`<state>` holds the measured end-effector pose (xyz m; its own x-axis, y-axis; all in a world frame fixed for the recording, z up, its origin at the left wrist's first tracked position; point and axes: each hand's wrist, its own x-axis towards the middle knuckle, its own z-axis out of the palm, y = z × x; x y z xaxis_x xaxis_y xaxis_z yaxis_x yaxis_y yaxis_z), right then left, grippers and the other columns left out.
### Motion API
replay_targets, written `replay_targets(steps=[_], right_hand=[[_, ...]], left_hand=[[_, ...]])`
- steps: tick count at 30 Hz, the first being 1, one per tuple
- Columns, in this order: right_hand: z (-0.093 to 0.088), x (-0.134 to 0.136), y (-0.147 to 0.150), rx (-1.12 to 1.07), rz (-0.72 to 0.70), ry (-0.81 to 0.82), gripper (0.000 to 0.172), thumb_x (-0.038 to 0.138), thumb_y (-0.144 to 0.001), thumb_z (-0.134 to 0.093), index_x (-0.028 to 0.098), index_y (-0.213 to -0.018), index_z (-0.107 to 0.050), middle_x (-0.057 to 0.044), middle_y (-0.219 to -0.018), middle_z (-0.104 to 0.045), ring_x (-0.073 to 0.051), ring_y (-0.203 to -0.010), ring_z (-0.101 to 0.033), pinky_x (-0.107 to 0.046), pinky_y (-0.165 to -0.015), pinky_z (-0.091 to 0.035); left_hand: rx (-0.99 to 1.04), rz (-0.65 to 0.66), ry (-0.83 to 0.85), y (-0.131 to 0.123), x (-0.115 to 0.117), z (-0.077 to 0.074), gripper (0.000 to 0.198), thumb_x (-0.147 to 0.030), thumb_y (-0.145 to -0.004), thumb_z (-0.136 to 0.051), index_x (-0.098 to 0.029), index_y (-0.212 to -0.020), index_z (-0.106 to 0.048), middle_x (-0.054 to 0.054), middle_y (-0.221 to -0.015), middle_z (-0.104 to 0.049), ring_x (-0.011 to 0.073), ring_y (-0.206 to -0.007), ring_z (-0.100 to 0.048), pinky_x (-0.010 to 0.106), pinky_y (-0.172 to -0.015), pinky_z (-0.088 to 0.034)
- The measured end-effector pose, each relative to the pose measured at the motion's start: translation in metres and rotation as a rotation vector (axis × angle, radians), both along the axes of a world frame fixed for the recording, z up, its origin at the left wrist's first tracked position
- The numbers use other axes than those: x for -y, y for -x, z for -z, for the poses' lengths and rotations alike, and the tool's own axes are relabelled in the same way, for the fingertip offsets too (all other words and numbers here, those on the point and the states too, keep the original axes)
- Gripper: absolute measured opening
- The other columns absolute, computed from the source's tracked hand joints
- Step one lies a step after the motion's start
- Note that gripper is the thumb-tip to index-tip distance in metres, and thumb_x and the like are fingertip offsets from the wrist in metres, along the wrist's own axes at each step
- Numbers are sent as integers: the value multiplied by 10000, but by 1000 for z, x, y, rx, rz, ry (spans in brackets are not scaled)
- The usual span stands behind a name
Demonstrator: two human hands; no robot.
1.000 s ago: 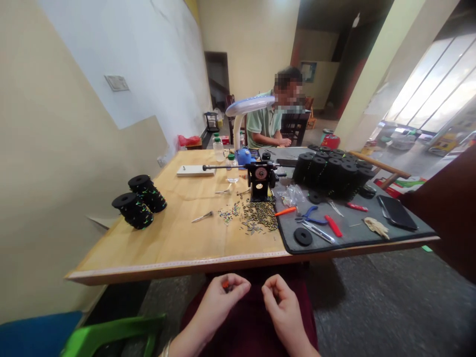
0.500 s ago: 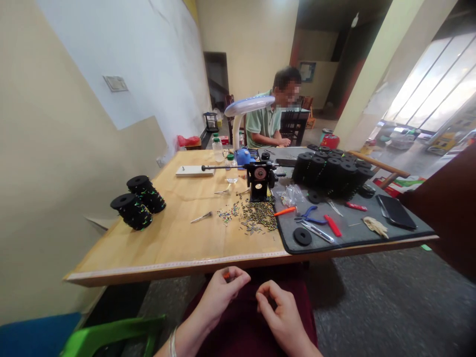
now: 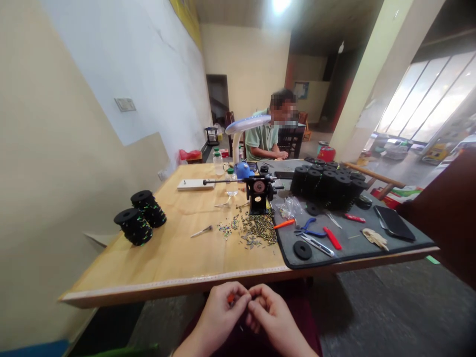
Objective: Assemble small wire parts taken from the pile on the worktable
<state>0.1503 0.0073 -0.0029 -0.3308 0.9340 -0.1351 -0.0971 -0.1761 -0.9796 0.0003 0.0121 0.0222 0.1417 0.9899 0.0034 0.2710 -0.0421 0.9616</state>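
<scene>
My left hand (image 3: 219, 315) is below the table's front edge, over my lap, with its fingers pinched round a small orange piece (image 3: 231, 298). My right hand (image 3: 269, 315) is closed too, and its fingertips touch the left hand's fingertips. What the right hand holds, if anything, is too small to see. Both hands are apart from the wooden table (image 3: 167, 258).
On the table lie a heap of small beads (image 3: 256, 229), a black winding device (image 3: 259, 193), two black spools (image 3: 139, 218) at the left and a lamp (image 3: 247, 125). A grey mat (image 3: 353, 238) bears pliers, cutters, black spools and a phone (image 3: 394, 223). Another person (image 3: 269, 134) sits at the far end.
My two hands have come together until their fingertips touch. The camera has tilted up a little, so the table sits lower in view.
</scene>
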Motion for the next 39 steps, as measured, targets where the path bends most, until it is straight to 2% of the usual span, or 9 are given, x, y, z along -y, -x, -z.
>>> replay_targets(steps=[5,12,16,21,27,29,32,36,39], right_hand=[[2,-1,2,107,68,-69,336,469,-742,-633,191,-638,-477,81,-428,-458,-72,-396,-377,-195,-434,-270],[15,-6,-5,-41,144,17,433,587,-695,-630,212,-645,-422,126,-401,-325,-48,-356,-242,-187,-385,-154],[30,-7,-10,-109,195,95,492,653,-652,-646,217,-657,-419,142,-366,-277,-40,-339,-173,-190,-376,-84],[40,-10,-10,-206,168,151,534,682,-604,-671,218,-649,-413,151,-346,-247,-31,-337,-134,-192,-372,-69],[49,-13,-12,-183,109,176,564,716,-564,-670,214,-639,-424,153,-316,-249,-25,-315,-141,-190,-372,-84],[49,-12,-13,-170,100,177,575,724,-548,-673,211,-629,-425,153,-312,-252,-22,-313,-149,-188,-377,-85],[46,-10,-12,-174,92,185,587,731,-527,-677,210,-625,-426,152,-310,-258,-19,-312,-156,-187,-382,-87],[43,-10,-10,-165,91,186,589,734,-524,-675,209,-634,-433,151,-308,-268,-20,-310,-163,-188,-381,-90],[44,-10,-11,-170,97,184,582,732,-537,-671,210,-637,-432,151,-305,-267,-21,-307,-162,-185,-376,-93]], left_hand=[[-91,25,-24,3,-3,0,186,-301,-751,-608,-157,-658,-679,42,-608,-648,161,-578,-533,234,-550,-387],[-240,-42,-84,26,-30,-6,151,-303,-719,-638,-174,-797,-645,-22,-562,-549,149,-536,-484,240,-533,-350],[-488,-145,-197,50,-57,-12,184,-237,-689,-641,-182,-861,-604,28,-759,-610,195,-700,-562,278,-658,-394],[-698,-131,-186,57,-74,-14,217,-161,-717,-570,-184,-933,-581,81,-937,-638,222,-874,-588,289,-774,-401],[-770,-217,-195,70,-89,-21,529,-342,-738,-628,-165,-1218,-493,132,-1206,-600,265,-1056,-573,319,-873,-398],[-772,-287,-218,81,-100,-26,443,-397,-786,-578,-165,-1161,-536,128,-1175,-621,260,-1026,-588,325,-858,-409],[-762,-370,-224,97,-121,-26,293,-292,-828,-525,-135,-1068,-585,161,-1108,-643,279,-1034,-577,365,-878,-392],[-708,-351,-204,106,-145,-15,261,-105,-719,-591,-131,-975,-628,157,-1013,-679,280,-1023,-581,368,-887,-388],[-611,-339,-205,108,-152,-11,207,-77,-718,-556,-137,-899,-638,130,-911,-694,256,-919,-615,362,-842,-417]])
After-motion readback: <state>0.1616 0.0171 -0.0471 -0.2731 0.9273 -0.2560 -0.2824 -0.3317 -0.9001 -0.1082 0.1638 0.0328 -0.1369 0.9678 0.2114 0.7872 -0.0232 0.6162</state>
